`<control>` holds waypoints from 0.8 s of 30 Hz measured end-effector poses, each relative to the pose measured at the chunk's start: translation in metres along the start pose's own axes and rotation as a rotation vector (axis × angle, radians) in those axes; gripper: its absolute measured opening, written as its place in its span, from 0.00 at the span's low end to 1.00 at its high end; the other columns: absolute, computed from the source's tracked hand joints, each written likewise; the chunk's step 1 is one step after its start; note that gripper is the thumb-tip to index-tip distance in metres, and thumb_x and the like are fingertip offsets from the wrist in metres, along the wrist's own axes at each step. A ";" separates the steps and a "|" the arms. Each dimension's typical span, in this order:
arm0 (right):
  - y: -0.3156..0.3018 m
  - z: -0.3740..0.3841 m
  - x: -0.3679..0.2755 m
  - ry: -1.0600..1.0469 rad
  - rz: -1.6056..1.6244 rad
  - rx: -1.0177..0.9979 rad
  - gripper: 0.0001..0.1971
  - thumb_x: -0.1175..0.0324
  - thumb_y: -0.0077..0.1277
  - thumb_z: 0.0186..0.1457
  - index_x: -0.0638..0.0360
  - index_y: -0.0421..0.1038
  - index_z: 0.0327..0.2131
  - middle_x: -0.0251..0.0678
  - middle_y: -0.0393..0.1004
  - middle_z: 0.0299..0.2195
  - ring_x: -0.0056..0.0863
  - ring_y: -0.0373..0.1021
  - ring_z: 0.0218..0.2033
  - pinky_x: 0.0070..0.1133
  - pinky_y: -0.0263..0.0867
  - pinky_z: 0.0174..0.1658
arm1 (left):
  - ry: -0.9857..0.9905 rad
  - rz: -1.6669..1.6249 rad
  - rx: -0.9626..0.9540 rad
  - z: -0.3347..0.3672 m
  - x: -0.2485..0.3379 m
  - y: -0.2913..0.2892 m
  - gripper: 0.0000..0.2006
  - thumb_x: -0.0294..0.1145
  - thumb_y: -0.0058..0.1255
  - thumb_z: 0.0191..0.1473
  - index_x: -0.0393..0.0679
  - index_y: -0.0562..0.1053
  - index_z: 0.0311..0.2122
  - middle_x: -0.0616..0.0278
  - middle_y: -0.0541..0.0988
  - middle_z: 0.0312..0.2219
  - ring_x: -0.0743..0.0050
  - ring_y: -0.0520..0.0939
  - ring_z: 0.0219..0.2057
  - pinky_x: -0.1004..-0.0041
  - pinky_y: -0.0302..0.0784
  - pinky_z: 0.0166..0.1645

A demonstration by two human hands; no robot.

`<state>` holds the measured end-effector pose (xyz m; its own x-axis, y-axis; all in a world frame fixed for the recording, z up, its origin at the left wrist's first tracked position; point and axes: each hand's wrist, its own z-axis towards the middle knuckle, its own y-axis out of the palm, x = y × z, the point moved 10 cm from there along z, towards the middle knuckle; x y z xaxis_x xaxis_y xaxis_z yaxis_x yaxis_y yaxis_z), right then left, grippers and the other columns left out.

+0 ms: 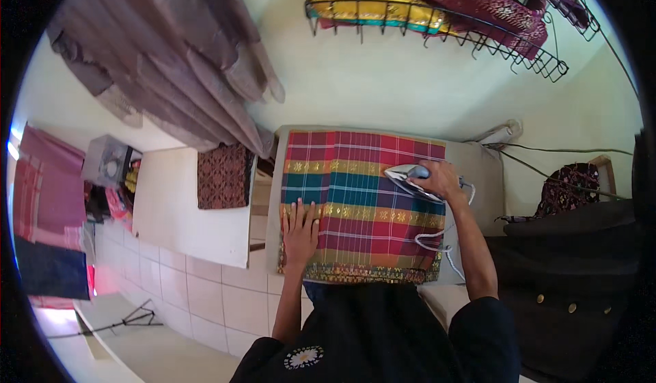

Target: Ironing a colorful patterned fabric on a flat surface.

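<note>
A folded plaid cloth [355, 195] in red, teal, purple and gold lies spread over a padded ironing board [482, 178]. My right hand [439, 180] is wrapped round the handle of a clothes iron [406, 178], which rests on the right part of the cloth. The iron's pale cord [447, 231] loops down over the cloth's right edge. Near the left edge, my left hand [299, 233] lies flat on the cloth with its fingers spread.
Left of the board stands a white table [184, 226] with a folded dark patterned cloth [223, 176]. Brown garments [184, 48] hang at the upper left. A black wire rack [478, 38] on the wall holds folded fabrics. A dark buttoned garment [567, 267] hangs at the right.
</note>
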<state>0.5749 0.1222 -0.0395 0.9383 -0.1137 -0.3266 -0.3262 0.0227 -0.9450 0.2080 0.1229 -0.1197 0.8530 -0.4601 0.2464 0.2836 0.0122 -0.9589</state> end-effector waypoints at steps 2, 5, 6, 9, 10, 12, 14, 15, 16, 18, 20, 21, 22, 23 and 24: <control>0.027 0.008 -0.025 -0.136 -0.122 -0.067 0.26 0.36 0.56 0.44 0.47 0.79 0.35 0.45 0.78 0.24 0.47 0.75 0.30 0.38 0.70 0.36 | -0.058 -0.049 0.057 -0.013 -0.008 -0.009 0.23 0.43 0.39 0.63 0.54 0.63 0.62 0.54 0.58 0.64 0.54 0.58 0.65 0.52 0.48 0.66; 0.053 0.005 -0.095 -0.377 -0.159 -0.194 0.27 0.36 0.54 0.45 0.46 0.79 0.37 0.44 0.78 0.24 0.44 0.76 0.28 0.38 0.71 0.34 | -0.120 -0.023 0.080 -0.026 -0.013 -0.019 0.24 0.43 0.43 0.61 0.54 0.64 0.62 0.54 0.58 0.64 0.55 0.58 0.65 0.51 0.48 0.66; 0.063 0.001 -0.116 -0.481 -0.168 -0.205 0.26 0.37 0.54 0.45 0.45 0.79 0.38 0.44 0.78 0.26 0.43 0.76 0.28 0.38 0.71 0.34 | -0.134 -0.059 0.089 -0.030 -0.016 -0.022 0.24 0.43 0.45 0.60 0.54 0.64 0.62 0.55 0.58 0.64 0.55 0.57 0.65 0.51 0.48 0.66; 0.072 0.011 -0.140 -0.464 -0.197 -0.288 0.27 0.36 0.53 0.46 0.45 0.78 0.40 0.45 0.78 0.24 0.42 0.76 0.28 0.37 0.72 0.32 | -0.213 -0.079 0.084 -0.042 -0.024 -0.024 0.24 0.43 0.48 0.58 0.54 0.66 0.60 0.54 0.57 0.64 0.54 0.57 0.65 0.52 0.49 0.66; 0.066 0.020 -0.138 -0.369 -0.205 -0.161 0.26 0.36 0.53 0.46 0.45 0.78 0.39 0.45 0.77 0.23 0.43 0.76 0.28 0.36 0.72 0.33 | -0.229 -0.079 0.103 -0.049 -0.026 -0.026 0.24 0.43 0.49 0.58 0.54 0.66 0.60 0.54 0.57 0.64 0.53 0.57 0.65 0.52 0.49 0.65; 0.068 0.030 -0.135 -0.191 -0.148 -0.014 0.26 0.37 0.54 0.45 0.44 0.78 0.39 0.46 0.77 0.23 0.43 0.76 0.28 0.36 0.72 0.32 | -0.287 -0.110 0.136 -0.063 -0.034 -0.031 0.24 0.41 0.50 0.57 0.52 0.67 0.59 0.53 0.58 0.63 0.53 0.57 0.65 0.52 0.49 0.66; 0.080 0.022 -0.160 -0.409 -0.161 -0.140 0.24 0.38 0.55 0.45 0.44 0.79 0.38 0.45 0.78 0.25 0.44 0.76 0.28 0.37 0.71 0.32 | -0.342 -0.141 0.172 -0.074 -0.042 -0.032 0.23 0.40 0.51 0.56 0.51 0.68 0.58 0.53 0.59 0.63 0.53 0.58 0.64 0.53 0.49 0.66; 0.088 0.012 -0.175 -0.583 -0.165 -0.221 0.24 0.38 0.55 0.45 0.44 0.79 0.37 0.44 0.78 0.25 0.44 0.76 0.27 0.38 0.71 0.31 | -0.354 -0.163 0.241 -0.082 -0.044 -0.037 0.23 0.39 0.52 0.56 0.49 0.69 0.56 0.52 0.62 0.60 0.51 0.61 0.62 0.53 0.52 0.64; 0.094 0.003 -0.189 -0.706 -0.156 -0.241 0.24 0.38 0.55 0.45 0.45 0.78 0.37 0.44 0.77 0.23 0.43 0.76 0.26 0.39 0.70 0.31 | -0.364 -0.185 0.310 -0.089 -0.046 -0.042 0.22 0.37 0.53 0.55 0.48 0.69 0.55 0.51 0.65 0.57 0.50 0.64 0.60 0.54 0.55 0.63; 0.097 0.014 -0.196 -0.578 -0.198 -0.231 0.25 0.38 0.55 0.45 0.47 0.78 0.36 0.44 0.76 0.21 0.43 0.75 0.24 0.38 0.70 0.30 | -0.444 -0.177 0.310 -0.096 -0.051 -0.042 0.22 0.38 0.54 0.54 0.49 0.69 0.55 0.53 0.68 0.53 0.50 0.67 0.56 0.53 0.58 0.59; 0.102 0.027 -0.199 -0.451 -0.146 -0.137 0.26 0.37 0.55 0.44 0.48 0.77 0.35 0.43 0.76 0.20 0.43 0.75 0.24 0.37 0.70 0.29 | -0.520 -0.168 0.309 -0.099 -0.054 -0.043 0.23 0.40 0.55 0.53 0.49 0.69 0.55 0.54 0.71 0.49 0.51 0.70 0.52 0.52 0.62 0.55; 0.102 0.030 -0.205 -0.425 -0.146 -0.110 0.26 0.37 0.55 0.44 0.48 0.78 0.36 0.43 0.76 0.20 0.44 0.75 0.24 0.37 0.70 0.28 | -0.571 -0.234 0.315 -0.100 -0.060 -0.041 0.23 0.40 0.56 0.52 0.48 0.70 0.54 0.54 0.71 0.44 0.50 0.71 0.48 0.53 0.62 0.53; 0.101 0.033 -0.208 -0.398 -0.145 -0.083 0.26 0.37 0.55 0.44 0.49 0.78 0.36 0.43 0.76 0.20 0.44 0.75 0.24 0.36 0.70 0.28 | -0.619 -0.300 0.320 -0.099 -0.066 -0.039 0.23 0.40 0.56 0.52 0.46 0.70 0.53 0.54 0.71 0.39 0.50 0.71 0.44 0.55 0.63 0.51; 0.104 0.023 -0.226 -0.612 -0.152 -0.128 0.26 0.38 0.55 0.45 0.48 0.78 0.37 0.45 0.76 0.20 0.43 0.75 0.24 0.36 0.70 0.29 | -0.623 -0.296 0.324 -0.092 -0.068 -0.039 0.23 0.40 0.56 0.52 0.46 0.70 0.53 0.54 0.71 0.39 0.50 0.71 0.44 0.55 0.63 0.51; 0.108 0.012 -0.240 -0.704 -0.185 -0.199 0.26 0.38 0.55 0.45 0.48 0.78 0.37 0.45 0.76 0.20 0.43 0.75 0.25 0.36 0.70 0.30 | -0.611 -0.284 0.334 -0.087 -0.070 -0.039 0.21 0.41 0.56 0.52 0.46 0.71 0.50 0.54 0.71 0.38 0.50 0.71 0.44 0.55 0.63 0.51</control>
<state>0.3159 0.1641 -0.0633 0.8098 0.5647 -0.1592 -0.1083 -0.1228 -0.9865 0.0990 0.0781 -0.1121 0.7912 0.0875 0.6053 0.5636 0.2798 -0.7772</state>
